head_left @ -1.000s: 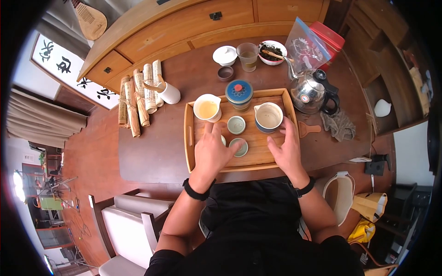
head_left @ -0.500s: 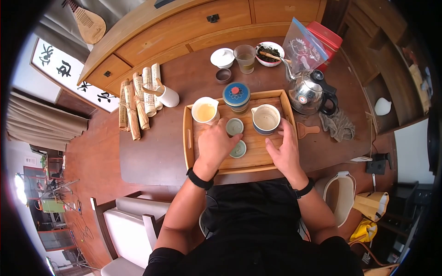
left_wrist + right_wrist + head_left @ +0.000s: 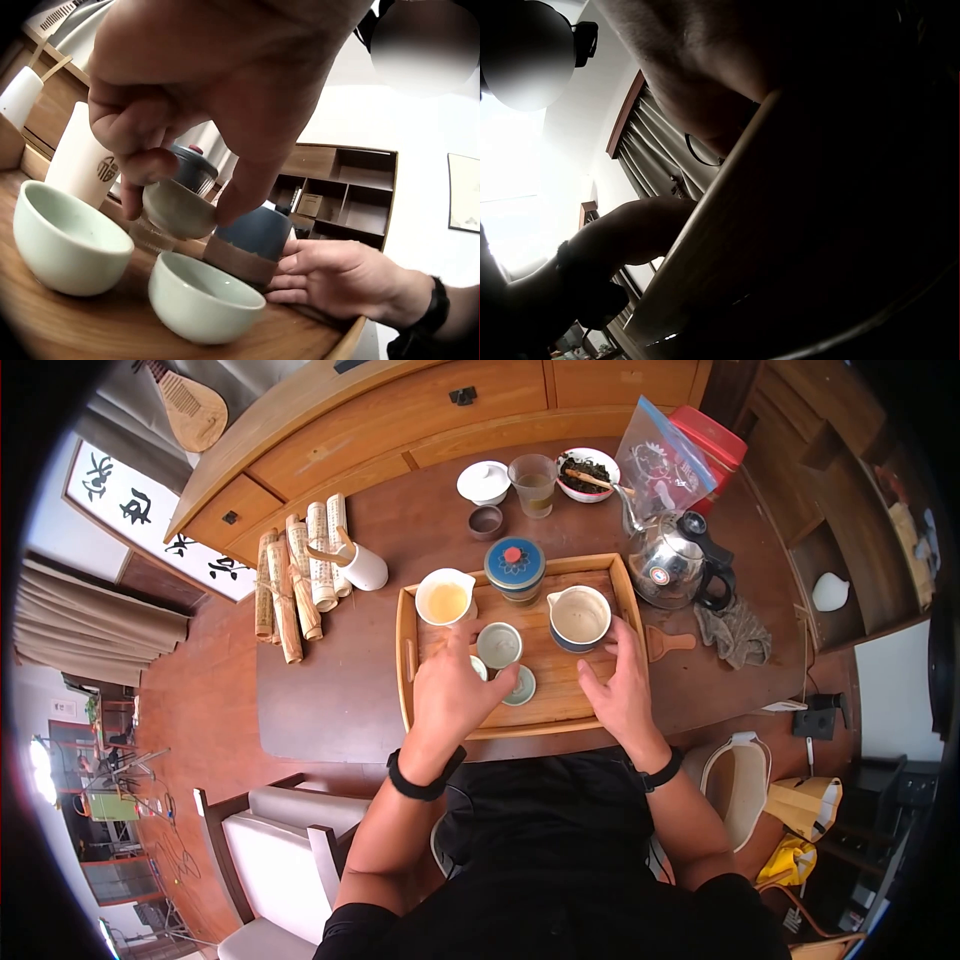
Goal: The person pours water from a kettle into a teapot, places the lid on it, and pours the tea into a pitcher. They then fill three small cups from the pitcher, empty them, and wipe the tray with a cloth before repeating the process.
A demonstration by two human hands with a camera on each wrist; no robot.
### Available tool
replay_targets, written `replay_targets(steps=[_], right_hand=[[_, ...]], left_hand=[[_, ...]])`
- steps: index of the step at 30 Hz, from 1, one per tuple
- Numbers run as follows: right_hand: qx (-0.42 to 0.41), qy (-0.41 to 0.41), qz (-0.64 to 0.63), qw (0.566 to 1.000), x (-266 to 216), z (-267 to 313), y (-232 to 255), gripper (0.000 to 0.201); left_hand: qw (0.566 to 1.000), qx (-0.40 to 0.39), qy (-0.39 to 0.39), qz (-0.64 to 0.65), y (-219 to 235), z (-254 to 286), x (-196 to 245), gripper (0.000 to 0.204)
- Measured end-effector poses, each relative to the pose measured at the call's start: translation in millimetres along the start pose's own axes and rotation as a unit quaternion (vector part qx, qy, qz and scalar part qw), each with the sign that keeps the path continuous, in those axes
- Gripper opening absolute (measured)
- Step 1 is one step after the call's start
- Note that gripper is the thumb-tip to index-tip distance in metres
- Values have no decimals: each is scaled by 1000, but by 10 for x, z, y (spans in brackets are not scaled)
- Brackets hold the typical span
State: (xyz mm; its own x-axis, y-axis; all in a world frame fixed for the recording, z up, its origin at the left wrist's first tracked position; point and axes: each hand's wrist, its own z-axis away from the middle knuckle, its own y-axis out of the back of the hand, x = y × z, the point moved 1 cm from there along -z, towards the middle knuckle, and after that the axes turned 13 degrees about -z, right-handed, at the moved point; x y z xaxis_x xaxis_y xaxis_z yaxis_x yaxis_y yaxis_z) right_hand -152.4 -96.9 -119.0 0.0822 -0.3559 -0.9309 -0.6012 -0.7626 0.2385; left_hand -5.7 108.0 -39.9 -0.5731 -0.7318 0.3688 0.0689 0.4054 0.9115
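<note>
A small pale green teacup [image 3: 178,210] is pinched between the thumb and fingers of my left hand [image 3: 448,688]. The left wrist view shows it raised over two more teacups that stand on the wooden tray [image 3: 408,690]. One of these, the nearer teacup [image 3: 520,687], sits beside my left thumb; the other teacup [image 3: 479,666] is partly hidden by the hand. At the right of the tray, my right hand [image 3: 625,690] lies with relaxed fingers close beside a blue-and-brown spouted pitcher [image 3: 580,616]. A white pitcher [image 3: 445,598] with yellow tea stands just beyond my left hand.
A blue lidded jar [image 3: 515,568] stands at the tray's far edge. Right of the tray are a steel kettle [image 3: 672,565] and a grey cloth [image 3: 735,632]. Bamboo scrolls [image 3: 290,585] and a white tool holder [image 3: 366,568] lie left. Bowls and a glass [image 3: 533,485] stand behind.
My left hand reached over to the far teacup, took hold of it and lifted it, shifting it slightly left and towards me. The right hand has stayed beside the blue-and-brown pitcher.
</note>
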Motion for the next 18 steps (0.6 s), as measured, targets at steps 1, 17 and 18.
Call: replay_targets(steps=[1,17,18], right_hand=[[-4,-2,1,1000,-7,-4,6,78],[8,13,12,1000,50,4,-4,81],[9,13,13,1000,59,6,-6,81]], left_hand=[[1000,-1,1,0,110,5,24,63],[997,19,41,-66,398,-513,-459,62],[997,19,39,-66,396,-534,-432,62]])
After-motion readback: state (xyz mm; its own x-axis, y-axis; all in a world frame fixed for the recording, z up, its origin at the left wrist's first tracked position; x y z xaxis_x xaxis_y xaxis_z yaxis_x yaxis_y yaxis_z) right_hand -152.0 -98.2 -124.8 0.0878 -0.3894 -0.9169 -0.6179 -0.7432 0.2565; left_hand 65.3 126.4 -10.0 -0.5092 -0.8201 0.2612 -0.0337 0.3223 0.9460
